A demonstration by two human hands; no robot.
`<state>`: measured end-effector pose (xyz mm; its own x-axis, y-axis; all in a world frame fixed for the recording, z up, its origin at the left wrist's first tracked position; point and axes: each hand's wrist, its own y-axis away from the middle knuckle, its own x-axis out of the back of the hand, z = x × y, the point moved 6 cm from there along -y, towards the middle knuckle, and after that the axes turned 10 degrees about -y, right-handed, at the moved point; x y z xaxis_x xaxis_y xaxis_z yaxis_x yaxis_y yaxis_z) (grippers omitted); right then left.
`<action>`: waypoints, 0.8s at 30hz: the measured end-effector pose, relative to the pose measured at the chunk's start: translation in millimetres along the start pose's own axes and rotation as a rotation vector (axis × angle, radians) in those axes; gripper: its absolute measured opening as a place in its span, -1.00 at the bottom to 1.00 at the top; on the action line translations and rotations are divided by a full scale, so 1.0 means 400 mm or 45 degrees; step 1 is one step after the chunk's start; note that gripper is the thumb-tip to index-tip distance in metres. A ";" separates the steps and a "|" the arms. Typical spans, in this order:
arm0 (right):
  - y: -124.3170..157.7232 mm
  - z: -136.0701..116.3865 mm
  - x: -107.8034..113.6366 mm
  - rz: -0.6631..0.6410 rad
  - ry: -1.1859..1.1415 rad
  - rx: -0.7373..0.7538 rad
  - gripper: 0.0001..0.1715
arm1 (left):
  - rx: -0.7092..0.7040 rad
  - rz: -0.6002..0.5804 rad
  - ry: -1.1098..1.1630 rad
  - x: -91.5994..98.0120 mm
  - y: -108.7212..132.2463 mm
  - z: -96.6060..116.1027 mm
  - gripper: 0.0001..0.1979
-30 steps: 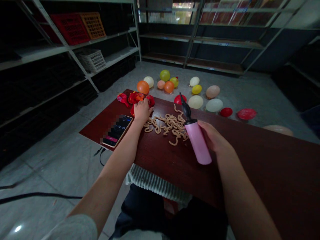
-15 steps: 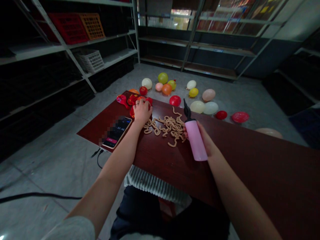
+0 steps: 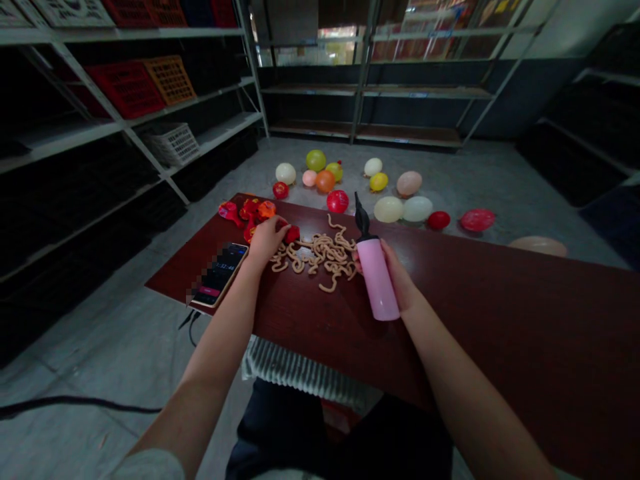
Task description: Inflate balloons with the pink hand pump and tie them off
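Observation:
My right hand (image 3: 394, 272) is wrapped round a pink hand pump (image 3: 379, 279) with a black nozzle, held tilted above the table. Over at the left, my left hand (image 3: 267, 241) has its fingers closed on a small red balloon (image 3: 293, 233), limp and not inflated. Beside that hand lies a loose pile of red and orange uninflated balloons (image 3: 250, 209). Between my two hands spreads a tangle of beige, cord-like strands (image 3: 325, 253) on the tabletop. My right fingers are partly hidden behind the pump.
A phone (image 3: 220, 275) showing a timer lies at the left of the dark red table (image 3: 310, 313). Several inflated balloons (image 3: 389, 209) rest on the floor past the far edge. Shelves with crates (image 3: 170, 79) stand left and behind; a black cable (image 3: 80, 401) crosses the floor.
My left hand has drawn back from the balloon pile toward me, bringing a red balloon with it. My right hand still holds the pump. The whole view has shifted slightly.

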<state>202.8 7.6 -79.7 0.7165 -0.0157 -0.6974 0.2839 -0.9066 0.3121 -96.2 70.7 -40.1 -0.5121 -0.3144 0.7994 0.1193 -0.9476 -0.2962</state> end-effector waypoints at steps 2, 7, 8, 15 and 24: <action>0.007 -0.004 -0.005 -0.006 -0.033 -0.016 -0.53 | 0.117 0.090 0.175 0.014 0.000 0.004 -0.89; 0.009 -0.019 -0.011 -0.046 -0.178 -0.038 -0.51 | 0.415 -0.105 1.090 -0.004 -0.002 0.090 -0.89; 0.007 -0.021 -0.011 -0.066 -0.203 -0.034 -0.52 | 0.413 -0.167 1.215 -0.004 -0.006 0.123 -0.89; 0.013 -0.039 -0.011 -0.197 -0.284 0.026 -0.48 | 0.315 -0.394 1.695 -0.042 -0.023 0.308 -0.91; 0.031 -0.059 -0.017 -0.213 -0.229 0.097 -0.37 | 0.118 -0.872 1.609 -0.199 0.127 0.394 -0.78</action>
<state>216.6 6.5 -56.0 0.5367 0.0687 -0.8410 0.3353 -0.9320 0.1378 84.7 38.5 -36.5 -0.8812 0.4091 -0.2369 -0.4260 -0.9045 0.0227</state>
